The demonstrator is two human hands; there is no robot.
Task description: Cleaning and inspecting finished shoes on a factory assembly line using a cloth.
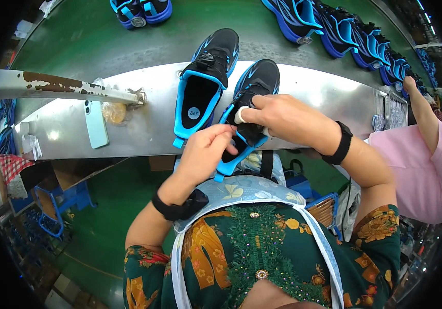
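Note:
Two black sneakers with bright blue linings lie side by side on the metal bench, toes pointing away from me. The left sneaker (198, 98) stands untouched, a round label on its insole. Both hands are at the right sneaker (262, 72). My left hand (208, 152) is closed in a pinch beside its opening; what the fingertips hold is too small to make out. My right hand (277, 116), a white cover on one finger, is curled over the tongue and collar area, gripping the shoe there. A thin dark line shows between the hands. Much of the opening is hidden.
A light phone (96, 124) and a yellowish lump (114, 112) lie at left, under a chipped white metal bar (71, 87). Past the metal bench (143, 134), more sneakers (334, 33) line the green surface. A person in pink (416, 170) works at right.

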